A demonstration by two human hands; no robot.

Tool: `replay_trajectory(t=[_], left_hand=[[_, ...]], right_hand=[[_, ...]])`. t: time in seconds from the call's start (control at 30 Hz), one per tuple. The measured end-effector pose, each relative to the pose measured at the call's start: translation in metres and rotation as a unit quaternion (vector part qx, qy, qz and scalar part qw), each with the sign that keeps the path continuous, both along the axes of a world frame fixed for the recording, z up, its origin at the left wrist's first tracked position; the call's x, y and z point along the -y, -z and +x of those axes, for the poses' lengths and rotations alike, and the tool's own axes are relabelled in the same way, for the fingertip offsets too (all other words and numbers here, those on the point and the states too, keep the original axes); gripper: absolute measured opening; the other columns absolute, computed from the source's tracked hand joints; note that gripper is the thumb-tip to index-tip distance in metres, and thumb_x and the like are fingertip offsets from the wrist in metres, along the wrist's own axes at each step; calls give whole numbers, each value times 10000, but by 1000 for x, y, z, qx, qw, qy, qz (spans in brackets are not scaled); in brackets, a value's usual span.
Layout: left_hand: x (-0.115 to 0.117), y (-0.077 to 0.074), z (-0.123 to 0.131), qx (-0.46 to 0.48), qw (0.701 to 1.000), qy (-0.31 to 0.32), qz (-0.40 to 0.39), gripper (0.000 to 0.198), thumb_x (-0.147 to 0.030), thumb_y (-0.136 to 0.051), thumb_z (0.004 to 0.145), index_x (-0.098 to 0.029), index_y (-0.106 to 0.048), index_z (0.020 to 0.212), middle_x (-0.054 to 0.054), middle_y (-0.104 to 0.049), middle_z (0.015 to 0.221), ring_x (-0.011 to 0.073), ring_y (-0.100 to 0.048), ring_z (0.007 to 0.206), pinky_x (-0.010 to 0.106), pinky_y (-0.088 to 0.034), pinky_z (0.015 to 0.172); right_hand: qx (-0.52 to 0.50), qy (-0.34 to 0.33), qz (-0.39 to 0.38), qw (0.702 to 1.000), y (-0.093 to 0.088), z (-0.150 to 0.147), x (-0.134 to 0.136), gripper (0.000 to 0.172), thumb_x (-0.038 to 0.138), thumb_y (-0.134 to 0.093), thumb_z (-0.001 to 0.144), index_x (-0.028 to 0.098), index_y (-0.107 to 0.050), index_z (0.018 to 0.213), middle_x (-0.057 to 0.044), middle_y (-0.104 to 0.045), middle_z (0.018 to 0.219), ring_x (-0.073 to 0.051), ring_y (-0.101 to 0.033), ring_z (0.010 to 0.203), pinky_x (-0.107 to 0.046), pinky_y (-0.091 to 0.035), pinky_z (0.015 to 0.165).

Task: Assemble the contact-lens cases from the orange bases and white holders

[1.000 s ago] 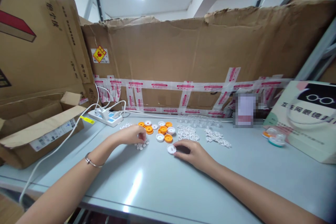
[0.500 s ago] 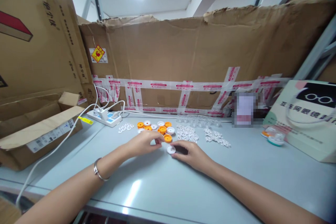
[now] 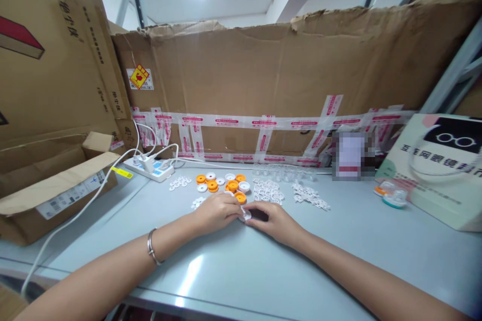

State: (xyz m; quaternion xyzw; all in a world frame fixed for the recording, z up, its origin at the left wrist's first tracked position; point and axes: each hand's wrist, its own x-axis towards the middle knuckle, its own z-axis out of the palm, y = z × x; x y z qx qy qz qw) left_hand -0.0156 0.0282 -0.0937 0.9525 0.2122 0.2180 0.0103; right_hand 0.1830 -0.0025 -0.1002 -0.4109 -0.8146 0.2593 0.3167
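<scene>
On the table, a small white round plastic cup (image 3: 246,215) is held between the thumb and index finger of my right hand (image 3: 277,220). My left hand (image 3: 217,213) has its fingers pinched together at the cup's left side; they cover part of it, and what they hold, if anything, is hidden. Just beyond my fingertips lies a group of orange and white round cups, among them an orange cup (image 3: 240,197) close to the held one. Small white pieces (image 3: 198,203) lie beside my left hand.
Small white flat parts lie in two heaps, one (image 3: 268,191) behind my right hand and another (image 3: 311,196) further right. Clear domed pieces (image 3: 288,175) line the back. A power strip (image 3: 154,168), an open carton (image 3: 56,185) and a printed bag (image 3: 433,175) flank the work area.
My left hand has moved right and slightly toward me, its fingers coming onto the white cup. White pieces formerly behind it now show. My right hand stays around the cup.
</scene>
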Motion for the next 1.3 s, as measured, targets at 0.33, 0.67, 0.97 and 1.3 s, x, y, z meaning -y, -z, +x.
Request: replay_trajectory(t=[0.33,0.67,0.97,1.3], left_hand=[[2,-11,-9,-24,999,1,-30,185,-179,-477,841,-204,-645,914,32,-654,885,142,-586,831,233,-406,728],[6,-12,-7,-65,997,-7,-32,250,-132,-478,804,-227,-646,964,33,-634,862,150,-570,809,236,-386,699],[5,-12,-6,-55,996,5,-74,281,-88,-494,759,-212,-656,953,41,-642,866,159,-572,836,244,-410,750],[-8,-29,-24,27,991,-46,-120,198,-200,-472,836,-177,-654,911,55,-647,897,150,-575,840,256,-421,771]], right_hand=[[-4,3,-9,1000,-1,0,2,219,215,-608,732,206,-648,948,-38,-687,973,-193,-621,895,-307,-458,817],[-11,2,-10,1000,0,0,1,198,224,-611,734,218,-653,928,-27,-692,946,-195,-622,875,-311,-465,803],[-18,1,-24,1000,1,1,0,193,216,-620,730,205,-656,920,-24,-693,932,-187,-621,868,-296,-460,798],[-29,-14,-56,998,4,3,-2,246,258,-595,756,227,-636,997,-26,-676,1013,-193,-608,934,-331,-449,855]])
